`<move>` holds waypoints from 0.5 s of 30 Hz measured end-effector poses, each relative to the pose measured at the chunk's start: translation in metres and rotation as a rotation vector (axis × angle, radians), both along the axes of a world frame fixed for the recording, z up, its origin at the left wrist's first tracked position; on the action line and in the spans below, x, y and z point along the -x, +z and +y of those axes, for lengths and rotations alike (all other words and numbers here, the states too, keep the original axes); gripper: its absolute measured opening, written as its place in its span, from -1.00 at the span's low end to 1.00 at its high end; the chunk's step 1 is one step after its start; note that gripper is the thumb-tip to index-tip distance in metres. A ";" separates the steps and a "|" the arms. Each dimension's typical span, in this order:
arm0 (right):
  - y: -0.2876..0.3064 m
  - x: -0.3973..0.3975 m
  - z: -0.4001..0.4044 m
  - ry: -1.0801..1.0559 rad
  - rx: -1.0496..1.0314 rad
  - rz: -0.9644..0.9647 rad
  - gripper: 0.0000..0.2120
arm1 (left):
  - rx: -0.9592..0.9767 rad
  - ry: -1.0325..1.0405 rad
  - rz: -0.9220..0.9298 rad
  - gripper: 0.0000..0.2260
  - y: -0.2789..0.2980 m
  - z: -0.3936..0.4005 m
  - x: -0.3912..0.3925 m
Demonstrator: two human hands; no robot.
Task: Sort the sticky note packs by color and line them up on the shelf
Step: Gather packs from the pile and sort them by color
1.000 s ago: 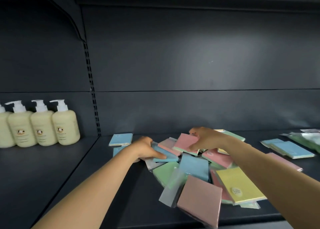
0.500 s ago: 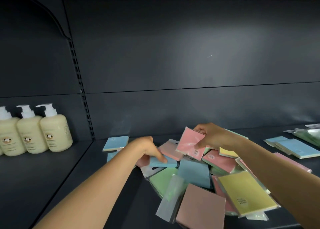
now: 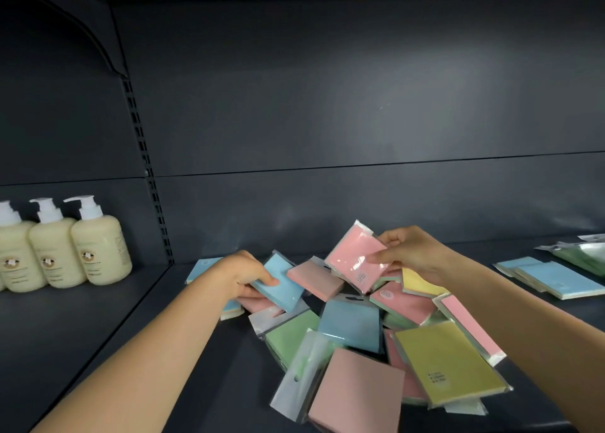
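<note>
Barely into this one, I'd say. My left hand (image 3: 242, 274) has its fingers pinched round a blue sticky note pack (image 3: 281, 283), lifted at a tilt just over the left edge of the heap. My right hand (image 3: 409, 256) grips a pink sticky note pack (image 3: 355, 257) by its right edge, held up off the heap and tilted too. So one pack in each hand, both clear of the shelf.

As for what's sorted: a blue pack (image 3: 201, 267) lies flat behind my left wrist and a second one peeks out under my hand, so that looks like the start of a blue group. Over on the right there's a small stack of blue packs (image 3: 553, 279) with some green packs (image 3: 586, 256) just behind it, well apart from the heap. Can't tell if those count as lined up yet.

Most of the job is left, I reckon. The jumbled pile (image 3: 360, 334) in the middle has a yellow pack (image 3: 448, 364), a dusty pink pack (image 3: 357, 393), a green pack (image 3: 291, 337) and more, overlapping every which way, some hanging near the front edge.

Surface is a dark grey metal shelf (image 3: 183, 351) with a matching back panel and a slotted upright on the left. Past that upright, three cream pump bottles (image 3: 65, 249) stand in a row on the next bay.
</note>
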State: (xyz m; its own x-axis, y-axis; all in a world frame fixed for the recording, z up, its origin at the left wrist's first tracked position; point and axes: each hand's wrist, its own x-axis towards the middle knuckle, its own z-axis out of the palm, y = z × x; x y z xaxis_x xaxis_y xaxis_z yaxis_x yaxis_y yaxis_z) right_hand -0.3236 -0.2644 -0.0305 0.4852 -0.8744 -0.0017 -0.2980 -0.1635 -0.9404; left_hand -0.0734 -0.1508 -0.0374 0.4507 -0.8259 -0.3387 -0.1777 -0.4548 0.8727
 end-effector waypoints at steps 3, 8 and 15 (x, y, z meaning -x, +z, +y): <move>0.004 0.005 0.007 -0.002 -0.045 -0.080 -0.89 | 0.097 0.094 0.064 -0.87 0.001 0.015 -0.006; 0.007 0.016 0.023 -0.024 -0.051 -0.088 -0.89 | 0.203 0.230 0.116 -0.65 0.001 0.035 -0.018; 0.013 0.037 0.064 -0.084 -0.104 -0.203 -0.88 | 0.420 0.296 0.399 -0.88 0.006 0.071 0.006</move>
